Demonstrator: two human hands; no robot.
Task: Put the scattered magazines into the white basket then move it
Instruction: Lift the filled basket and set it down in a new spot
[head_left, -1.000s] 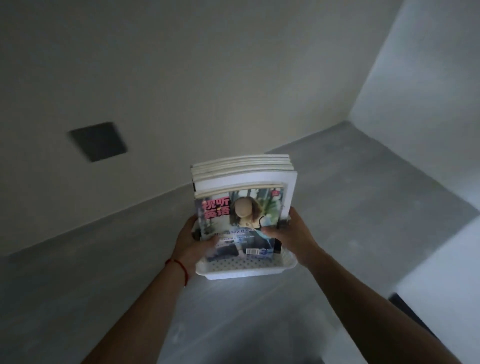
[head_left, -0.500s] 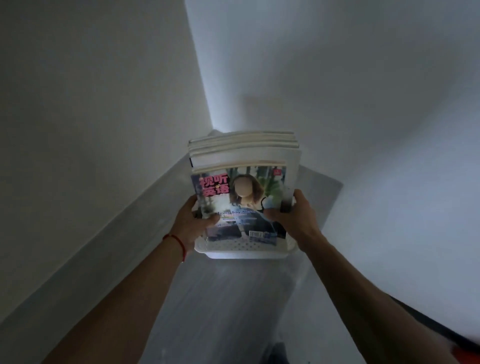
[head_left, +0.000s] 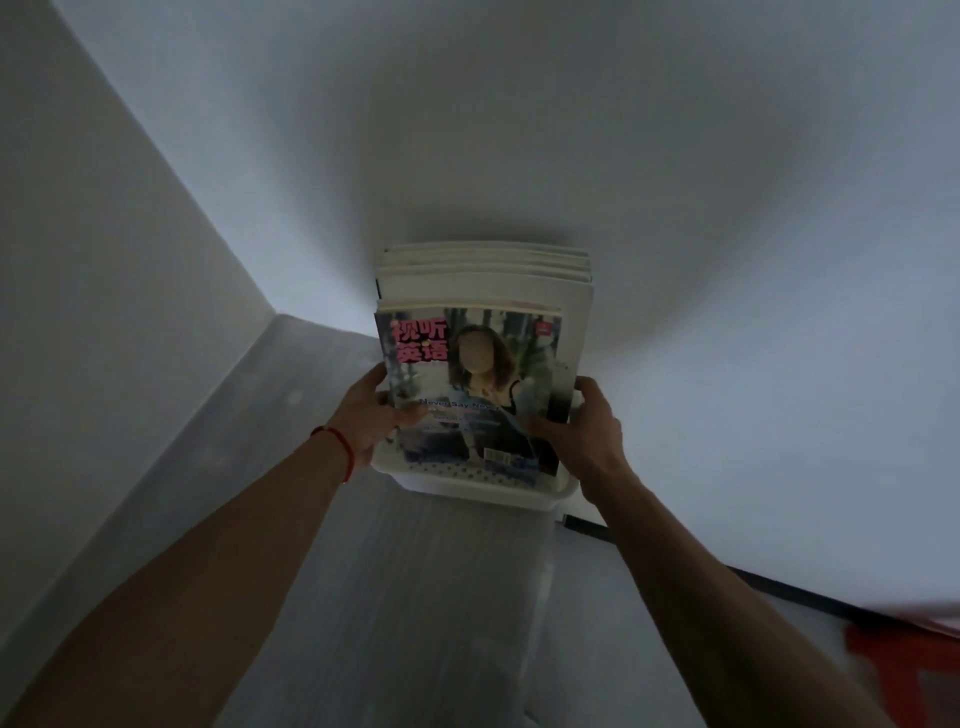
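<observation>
Several magazines (head_left: 483, 291) stand upright in the white basket (head_left: 488, 486), which I carry in the air in front of me. The front magazine (head_left: 470, 384) has a colourful cover with pink Chinese lettering. My left hand (head_left: 371, 421) grips the basket's left side, thumb pressed on the front cover. My right hand (head_left: 587, 431) grips the right side, thumb on the cover too. Only the perforated near wall and rim of the basket show; the rest is hidden by the magazines and my hands.
White walls (head_left: 675, 208) meet in a corner straight ahead, with a grey floor (head_left: 322, 519) below. A dark strip (head_left: 587, 527) runs along the right wall's base. Something red-orange (head_left: 904, 660) sits at the lower right edge.
My view has swung right, from open floor and a dark wall panel to the room's corner. The basket with magazines stays held between both hands, now nearer the right wall.
</observation>
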